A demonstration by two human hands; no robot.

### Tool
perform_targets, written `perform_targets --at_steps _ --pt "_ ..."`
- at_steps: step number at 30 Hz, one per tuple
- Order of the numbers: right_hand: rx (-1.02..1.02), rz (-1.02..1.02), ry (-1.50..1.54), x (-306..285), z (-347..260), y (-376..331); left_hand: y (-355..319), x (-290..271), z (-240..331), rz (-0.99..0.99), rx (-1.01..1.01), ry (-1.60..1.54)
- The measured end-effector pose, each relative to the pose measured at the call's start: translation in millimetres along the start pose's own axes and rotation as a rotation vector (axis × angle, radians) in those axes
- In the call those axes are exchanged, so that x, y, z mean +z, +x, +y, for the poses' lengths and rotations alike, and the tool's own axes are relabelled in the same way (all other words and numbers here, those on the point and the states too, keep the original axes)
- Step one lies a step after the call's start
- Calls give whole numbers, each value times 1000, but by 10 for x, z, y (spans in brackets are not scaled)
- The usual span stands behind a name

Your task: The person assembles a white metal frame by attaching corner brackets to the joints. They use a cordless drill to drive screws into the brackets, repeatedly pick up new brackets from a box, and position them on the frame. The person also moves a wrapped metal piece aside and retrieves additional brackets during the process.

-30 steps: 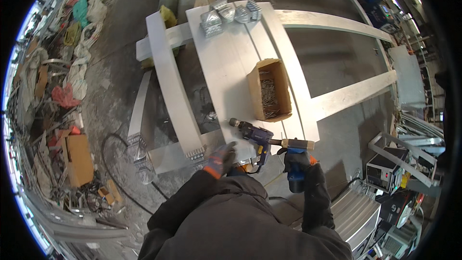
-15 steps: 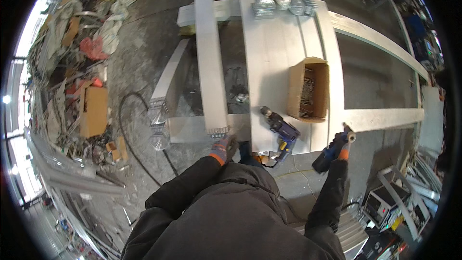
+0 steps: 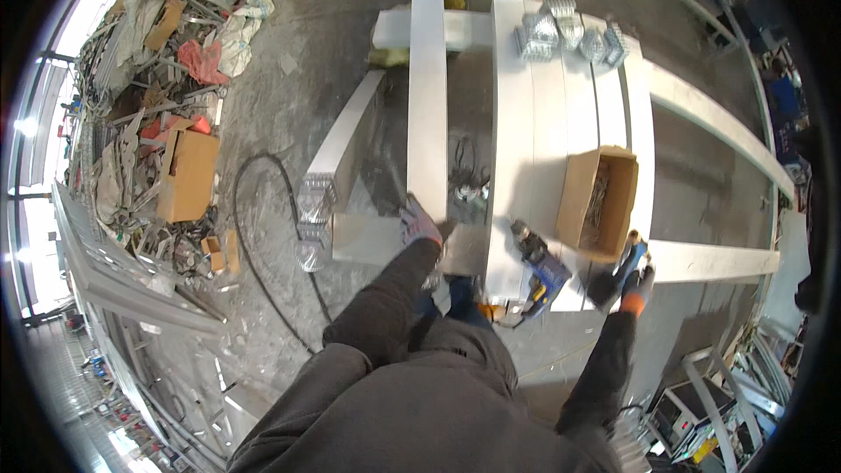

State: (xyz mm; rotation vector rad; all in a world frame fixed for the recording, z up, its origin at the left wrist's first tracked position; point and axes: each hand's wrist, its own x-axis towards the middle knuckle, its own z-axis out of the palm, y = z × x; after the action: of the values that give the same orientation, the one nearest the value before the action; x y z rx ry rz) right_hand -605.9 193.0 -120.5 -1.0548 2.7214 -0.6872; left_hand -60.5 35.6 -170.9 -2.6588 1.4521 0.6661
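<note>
My left hand [image 3: 421,224], in a grey glove, lies on the near end of a long pale beam [image 3: 427,96] with its fingers stretched out. The beam rests across two crosspieces. Off to the right, my right hand [image 3: 639,285], gloved with an orange cuff, is closed round a blue-and-black hand tool [image 3: 627,264]. One end of that tool is a dark block; its exact kind is unclear. Between my hands a blue cordless drill [image 3: 540,270] lies on pale boards [image 3: 513,149]. An open cardboard box [image 3: 571,201] of loose metal screws or nails stands beside it.
Several clear-looking ribbed connectors [image 3: 539,35] sit at the boards' far end. Left of the beam stands another pale beam [image 3: 346,136] with similar ribbed pieces at its end. A black cable [image 3: 250,250] curves over the floor. A heap of scrap [image 3: 188,61] fills the left side.
My left hand has moved from the beam's near tip a little farther up onto the beam, fingers spreading. My right hand has brought its tool nearer the cardboard box. The whole view has shifted.
</note>
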Motion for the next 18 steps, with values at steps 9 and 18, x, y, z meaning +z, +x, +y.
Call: perform_targets --at_steps 9,18 --pt "294 -778 795 182 -1307 -2301 323 196 -342 -289 258 -852" --pt "656 -1673 1428 923 -3007 -2529 156 -857 -334 -1049 113 -1759"
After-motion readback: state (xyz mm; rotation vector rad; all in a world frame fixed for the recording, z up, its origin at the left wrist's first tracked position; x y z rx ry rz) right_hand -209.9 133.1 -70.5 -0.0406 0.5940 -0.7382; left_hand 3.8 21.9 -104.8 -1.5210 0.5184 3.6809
